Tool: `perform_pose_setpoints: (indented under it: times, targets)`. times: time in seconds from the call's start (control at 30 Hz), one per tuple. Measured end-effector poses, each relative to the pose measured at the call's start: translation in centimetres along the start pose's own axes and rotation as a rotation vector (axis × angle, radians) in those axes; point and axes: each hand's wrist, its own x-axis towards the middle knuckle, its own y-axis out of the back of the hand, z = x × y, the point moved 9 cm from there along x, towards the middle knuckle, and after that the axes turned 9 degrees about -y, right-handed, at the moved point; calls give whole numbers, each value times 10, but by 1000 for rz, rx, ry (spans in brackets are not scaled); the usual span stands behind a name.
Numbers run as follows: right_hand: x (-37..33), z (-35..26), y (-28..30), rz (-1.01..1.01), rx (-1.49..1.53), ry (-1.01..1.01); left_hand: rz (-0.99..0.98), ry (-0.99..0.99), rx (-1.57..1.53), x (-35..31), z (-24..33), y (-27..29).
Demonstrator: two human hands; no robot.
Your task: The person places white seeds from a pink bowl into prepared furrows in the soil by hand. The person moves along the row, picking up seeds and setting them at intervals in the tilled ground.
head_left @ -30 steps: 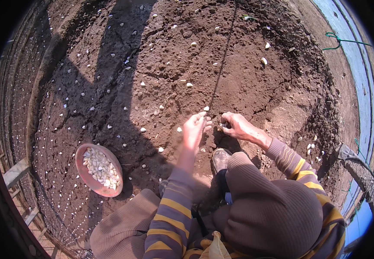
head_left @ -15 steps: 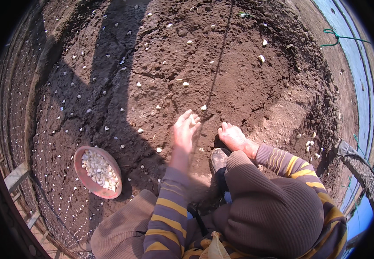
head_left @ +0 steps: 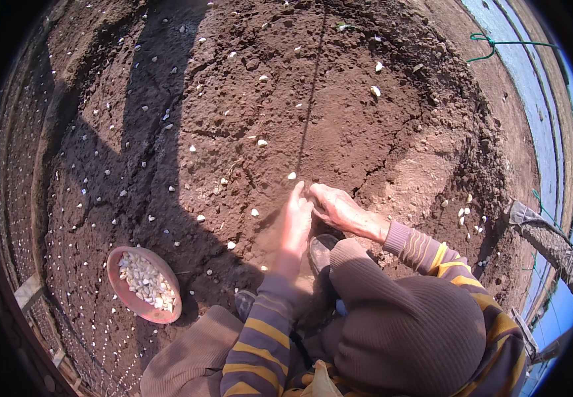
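My left hand [head_left: 297,216] and my right hand [head_left: 341,210] meet in front of my shoes, just above the brown soil [head_left: 359,132]. Both sets of fingers are closed and touch at the tips; whatever they pinch is hidden. Just beyond the fingertips a white garlic clove [head_left: 292,176] rests on the soil. More cloves lie spaced out in rough rows ahead and to the left. A pinkish oval bowl [head_left: 120,290], partly filled with peeled-looking garlic cloves [head_left: 146,280], sits on the ground to my left.
A small scatter of cloves [head_left: 461,212] lies on the right. Along the right edge run a pale sheet strip [head_left: 521,73], a green cord [head_left: 491,44] and a wrapped post [head_left: 544,241]. My shoe [head_left: 321,251] stands close below my hands. A soil ridge [head_left: 51,139] borders the left.
My left hand has moved right and my right hand left and up, so that the fingers now meet. The whole view has shifted a little, with the bowl now lower.
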Motion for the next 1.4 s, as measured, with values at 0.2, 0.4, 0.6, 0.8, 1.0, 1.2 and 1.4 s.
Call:
perform_pose_setpoints:
  times: [0.2, 0.4, 0.6, 0.8, 1.0, 1.2, 1.4]
  targets:
    - [-3, 72, 68, 89, -59, -297, 39, 17, -63, -1, 8, 5]
    - [-4, 114, 90, 132, -43, -288, 172, -63, -45, 7, 33, 34]
    - [4, 114, 81, -61, -23, -467, 233, -50, -97, 5, 35, 46]
    - [-2, 104, 66, 194, -543, -110, 212, -43, -61, 12, 28, 38]
    - [14, 99, 85, -24, -455, -163, 197, -69, -47, 11, 35, 36]
    - [79, 136, 204, 717, -421, -205, 207, -84, -74, 5, 38, 36]
    - [119, 162, 222, 684, -767, -278, 203, -51, -13, 5, 45, 33]
